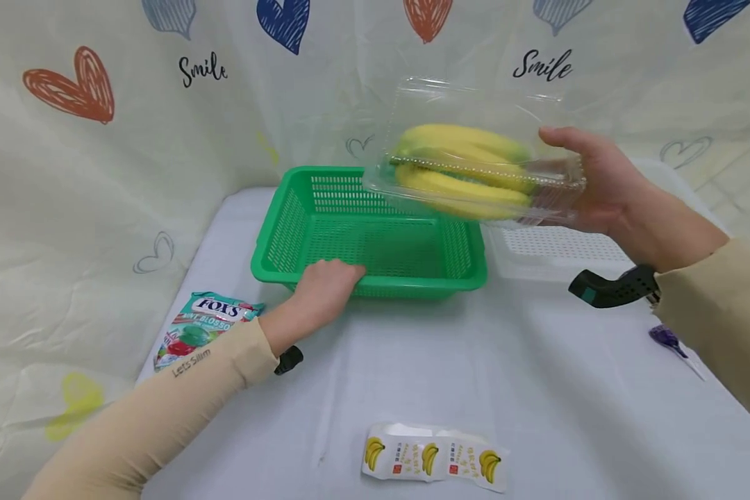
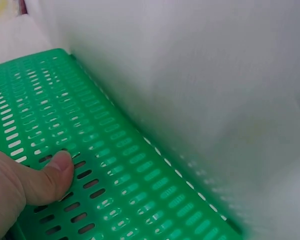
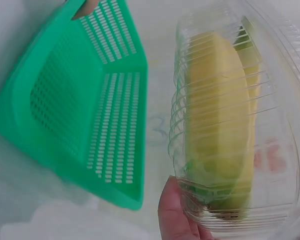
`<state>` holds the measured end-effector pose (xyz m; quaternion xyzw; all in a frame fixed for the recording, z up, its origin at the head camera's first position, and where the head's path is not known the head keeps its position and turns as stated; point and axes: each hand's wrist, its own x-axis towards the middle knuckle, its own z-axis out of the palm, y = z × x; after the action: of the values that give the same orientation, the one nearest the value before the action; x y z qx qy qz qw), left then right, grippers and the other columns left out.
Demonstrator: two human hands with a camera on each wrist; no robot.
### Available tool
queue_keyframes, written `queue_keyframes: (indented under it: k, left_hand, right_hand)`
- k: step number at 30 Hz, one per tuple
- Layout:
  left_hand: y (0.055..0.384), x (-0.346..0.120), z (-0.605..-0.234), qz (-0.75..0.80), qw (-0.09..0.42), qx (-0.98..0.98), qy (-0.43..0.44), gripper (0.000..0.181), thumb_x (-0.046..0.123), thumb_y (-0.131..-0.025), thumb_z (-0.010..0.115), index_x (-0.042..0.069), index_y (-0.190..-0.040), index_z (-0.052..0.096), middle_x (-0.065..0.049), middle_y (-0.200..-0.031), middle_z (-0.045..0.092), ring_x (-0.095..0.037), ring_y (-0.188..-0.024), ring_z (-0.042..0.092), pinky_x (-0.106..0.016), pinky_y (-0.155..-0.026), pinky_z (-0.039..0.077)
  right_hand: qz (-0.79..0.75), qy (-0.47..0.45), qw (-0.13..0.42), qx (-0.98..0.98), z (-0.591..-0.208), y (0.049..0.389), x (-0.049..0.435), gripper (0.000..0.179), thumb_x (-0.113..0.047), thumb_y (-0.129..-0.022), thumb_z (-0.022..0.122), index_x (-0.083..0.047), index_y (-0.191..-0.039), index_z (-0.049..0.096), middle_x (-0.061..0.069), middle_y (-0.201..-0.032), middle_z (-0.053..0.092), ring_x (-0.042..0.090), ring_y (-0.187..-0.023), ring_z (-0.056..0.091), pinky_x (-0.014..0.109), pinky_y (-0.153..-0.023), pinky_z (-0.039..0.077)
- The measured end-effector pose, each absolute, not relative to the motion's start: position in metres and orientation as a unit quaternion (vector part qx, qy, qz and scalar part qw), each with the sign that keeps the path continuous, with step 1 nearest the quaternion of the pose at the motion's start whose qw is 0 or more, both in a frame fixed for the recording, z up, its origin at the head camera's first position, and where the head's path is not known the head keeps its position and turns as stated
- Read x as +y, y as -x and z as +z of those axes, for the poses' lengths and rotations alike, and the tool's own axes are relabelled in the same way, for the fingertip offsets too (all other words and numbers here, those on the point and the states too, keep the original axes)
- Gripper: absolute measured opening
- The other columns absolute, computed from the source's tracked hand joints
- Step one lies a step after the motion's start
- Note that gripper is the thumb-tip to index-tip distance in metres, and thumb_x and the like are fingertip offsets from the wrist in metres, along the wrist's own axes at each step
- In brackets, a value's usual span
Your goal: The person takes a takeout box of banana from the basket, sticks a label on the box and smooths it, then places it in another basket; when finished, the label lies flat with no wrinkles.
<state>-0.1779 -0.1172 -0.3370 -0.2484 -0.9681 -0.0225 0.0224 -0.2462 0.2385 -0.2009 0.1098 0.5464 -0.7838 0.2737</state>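
Note:
My right hand (image 1: 609,187) holds one end of a clear plastic box (image 1: 556,182) with yellow bananas (image 1: 462,191) inside, raised over the back right part of a green basket (image 1: 412,283). The box's transparent lid stands up at the back. In the right wrist view the bananas (image 3: 215,105) show through the ribbed wall, and the thumb lies at its edge. My left hand (image 1: 326,292) grips the near rim of the basket. Its thumb presses the slotted basket wall (image 2: 125,170) in the left wrist view; its other fingers are hidden there.
A white perforated basket (image 1: 562,246) stands behind my right hand. A Fox's candy bag (image 1: 203,326) lies beside my left forearm. White packets with banana pictures (image 1: 434,455) lie near the front. A purple-wrapped lollipop (image 1: 669,340) lies at the right edge. A printed curtain (image 1: 162,160) hangs behind.

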Motion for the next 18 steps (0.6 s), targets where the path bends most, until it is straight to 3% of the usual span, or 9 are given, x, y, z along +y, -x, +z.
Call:
queue_keyframes:
  k: [7, 13, 18]
  left_hand:
    - [0.199, -0.121, -0.339, -0.022, 0.034, -0.968, 0.248, 0.014, 0.006, -0.095, 0.068, 0.012, -0.083, 0.062, -0.011, -0.077, 0.070, -0.034, -0.077, 0.070, -0.050, -0.063, 0.058]
    - [0.214, -0.123, -0.338, -0.024, 0.033, -0.968, 0.247, 0.009, 0.011, -0.094, 0.071, 0.011, -0.087, 0.065, -0.011, -0.082, 0.073, -0.035, -0.081, 0.072, -0.051, -0.066, 0.058]
    - [0.223, -0.125, -0.335, -0.025, 0.020, -0.970, 0.242, 0.004, 0.013, -0.095, 0.070, 0.010, -0.097, 0.071, -0.011, -0.092, 0.076, -0.033, -0.086, 0.073, -0.049, -0.071, 0.059]
  right_hand:
    - [-0.810, -0.149, 0.254, 0.507, -0.198, 0.239, 0.271, 0.055, -0.042, -0.101, 0.060, -0.054, -0.140, 0.023, -0.011, -0.147, 0.039, 0.026, -0.137, 0.045, 0.058, -0.109, 0.045]
    - [-0.806, -0.153, 0.245, 0.516, -0.200, 0.233, 0.287, 0.059, -0.045, -0.101, 0.059, -0.059, -0.142, 0.019, -0.015, -0.154, 0.031, 0.029, -0.125, 0.058, 0.059, -0.106, 0.047]
    - [-0.816, -0.146, 0.234, 0.508, -0.200, 0.233, 0.297, 0.059, -0.043, -0.102, 0.060, -0.056, -0.143, 0.020, -0.010, -0.148, 0.041, 0.031, -0.119, 0.063, 0.062, -0.104, 0.047]
